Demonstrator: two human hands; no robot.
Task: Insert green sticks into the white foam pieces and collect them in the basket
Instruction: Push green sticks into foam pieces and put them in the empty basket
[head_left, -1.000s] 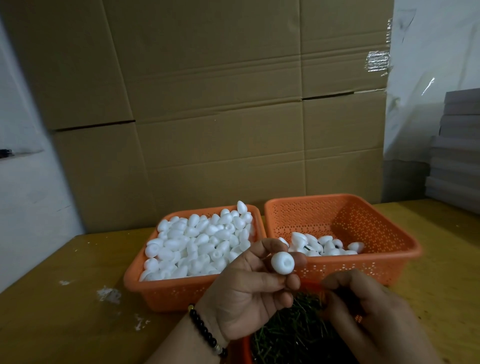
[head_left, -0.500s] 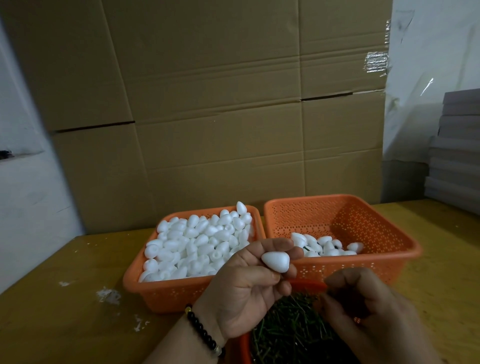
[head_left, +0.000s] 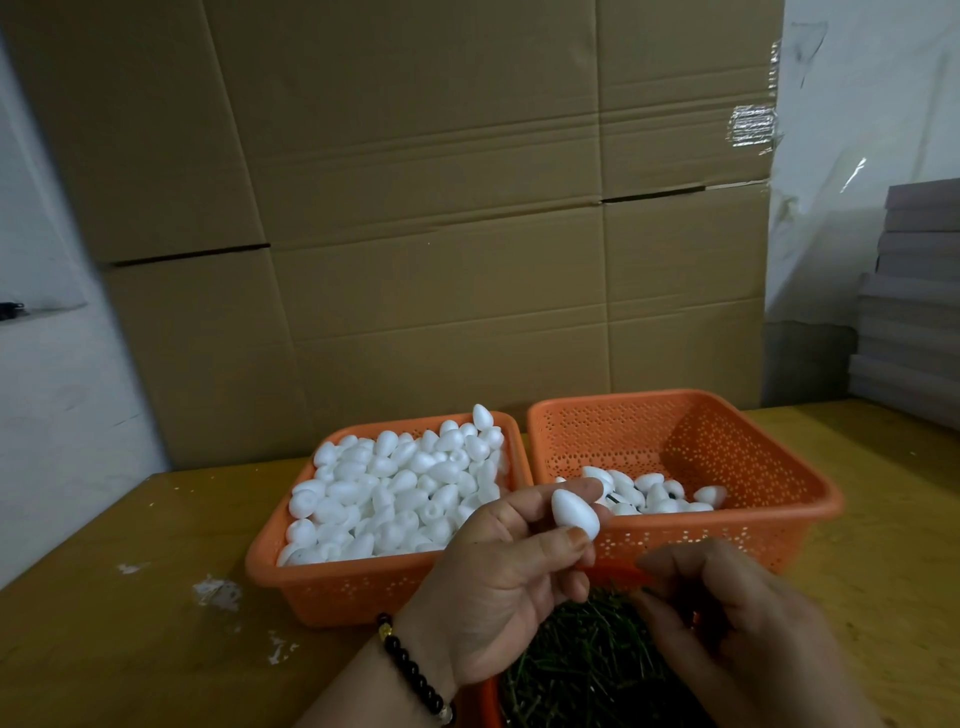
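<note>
Stacked cardboard boxes (head_left: 415, 208) filled the upper frame behind a yellow tabletop (head_left: 104, 623). At centre, a left basket (head_left: 332, 587) was heaped with white foam pieces (head_left: 395, 488); beside it, a right basket (head_left: 779, 519) held only a few. At lower centre, a third container of green sticks (head_left: 587, 660) was seen. The left hand (head_left: 498, 587) was clamped on one foam piece (head_left: 574, 512), pinched between thumb and fingers. The right hand (head_left: 737, 629) was curled over the sticks; whether a stick was pinched could not be told.
</note>
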